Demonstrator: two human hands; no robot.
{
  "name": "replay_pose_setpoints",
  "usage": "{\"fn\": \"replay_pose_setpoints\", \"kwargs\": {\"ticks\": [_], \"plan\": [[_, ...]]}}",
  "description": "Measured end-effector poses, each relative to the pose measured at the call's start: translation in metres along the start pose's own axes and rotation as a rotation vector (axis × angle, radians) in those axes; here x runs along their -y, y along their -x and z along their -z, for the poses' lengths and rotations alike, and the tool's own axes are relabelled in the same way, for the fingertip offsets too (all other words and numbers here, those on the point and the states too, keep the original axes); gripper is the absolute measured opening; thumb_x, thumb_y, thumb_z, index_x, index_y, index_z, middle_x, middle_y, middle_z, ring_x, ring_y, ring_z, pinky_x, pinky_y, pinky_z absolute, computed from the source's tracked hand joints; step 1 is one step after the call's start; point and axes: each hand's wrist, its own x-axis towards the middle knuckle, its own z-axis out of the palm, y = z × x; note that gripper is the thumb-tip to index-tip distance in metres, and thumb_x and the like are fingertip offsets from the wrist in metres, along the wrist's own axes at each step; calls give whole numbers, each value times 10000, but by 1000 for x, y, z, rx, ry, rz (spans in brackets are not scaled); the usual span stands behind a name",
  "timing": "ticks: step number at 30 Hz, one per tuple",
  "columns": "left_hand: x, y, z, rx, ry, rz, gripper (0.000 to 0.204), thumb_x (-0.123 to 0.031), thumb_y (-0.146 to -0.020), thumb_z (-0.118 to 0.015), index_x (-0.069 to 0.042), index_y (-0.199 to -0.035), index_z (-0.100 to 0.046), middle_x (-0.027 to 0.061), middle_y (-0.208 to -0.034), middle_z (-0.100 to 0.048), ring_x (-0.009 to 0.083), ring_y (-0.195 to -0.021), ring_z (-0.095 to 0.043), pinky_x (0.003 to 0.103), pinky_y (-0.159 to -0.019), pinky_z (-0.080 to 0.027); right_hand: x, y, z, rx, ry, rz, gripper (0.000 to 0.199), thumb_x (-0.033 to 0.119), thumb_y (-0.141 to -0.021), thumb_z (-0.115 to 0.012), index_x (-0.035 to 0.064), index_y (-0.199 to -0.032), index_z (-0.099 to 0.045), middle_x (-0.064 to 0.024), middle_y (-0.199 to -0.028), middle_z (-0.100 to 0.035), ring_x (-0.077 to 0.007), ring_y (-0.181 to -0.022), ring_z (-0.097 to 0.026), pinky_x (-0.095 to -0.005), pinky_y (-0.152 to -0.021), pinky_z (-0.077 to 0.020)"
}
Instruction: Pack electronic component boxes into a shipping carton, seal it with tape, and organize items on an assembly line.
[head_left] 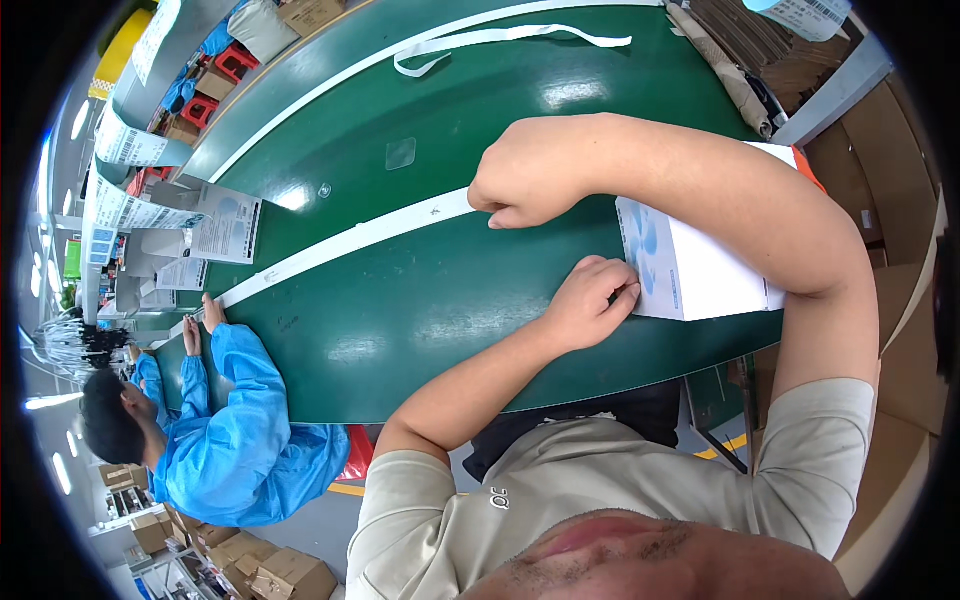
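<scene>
A white box [705, 275] with blue printed pictures lies on the green table [430, 290] at the right, partly covered by my right forearm. My left hand [597, 303] is closed, its curled fingers against the box's left edge; whether they pinch anything is hidden. Farther from me, my right hand [530, 175] is closed above the right end of the visible white strip [370, 238] that runs along the table. Its fingertips are turned down and away, so anything in them cannot be seen.
A co-worker in a blue smock [235, 430] sits at the left, hands on the table's edge. Printed cartons [228, 225] stand near them. A loose white band [500, 38] and a clear square sticker [401, 153] lie farther back. Brown cardboard [880, 160] lines the right side.
</scene>
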Motion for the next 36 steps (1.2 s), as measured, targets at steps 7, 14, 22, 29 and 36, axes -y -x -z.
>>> {"fn": "replay_pose_setpoints", "kwargs": {"ticks": [7, 14, 22, 29, 36], "plan": [[11, -2, 91, 17, -422, -131, 184, -146, -941, -671, -36, -1088, -678, 163, -1048, -673, 364, -1039, -645, 460, -970, -483, 1, -6, 8, 152, -5, -72, 249, 308, -948, -674, 77, -1026, -727, -126, -864, -737, -353, -827, -711, -477, -732, -552], [105, 76, 326, -246, -888, 383, 332, -293, -929, -721, -39, -1144, -713, 184, -1229, -650, 379, -1151, -631, 456, -990, -524, -3, -10, 7, 146, -52, -197, 334, 316, -971, -681, 79, -1205, -704, -153, -966, -753, -355, -901, -718, -463, -806, -559], [93, 173, 576, -392, -1628, 1083, 479, -338, -956, -619, -16, -1310, -633, 247, -1478, -533, 428, -1252, -609, 507, -1074, -490, -1, -26, 11, 207, -91, -243, 346, 308, -971, -688, 63, -1215, -703, -147, -932, -752, -340, -889, -719, -456, -809, -553], [99, 179, 559, -648, -1642, 972, 410, -355, -954, -635, -65, -1239, -692, 199, -1319, -668, 411, -1183, -652, 511, -1036, -513, -7, -19, 11, 212, -111, -265, 356, 307, -969, -689, 53, -1218, -704, -145, -919, -750, -335, -875, -718, -450, -802, -552], [17, 132, 452, -723, -1488, 860, 281, -341, -922, -697, -93, -1047, -734, 149, -1130, -735, 384, -1044, -698, 506, -858, -568, -1, -16, 11, 203, -106, -259, 375, 307, -968, -689, 47, -1238, -694, -149, -958, -746, -341, -903, -714, -452, -809, -552]]}}
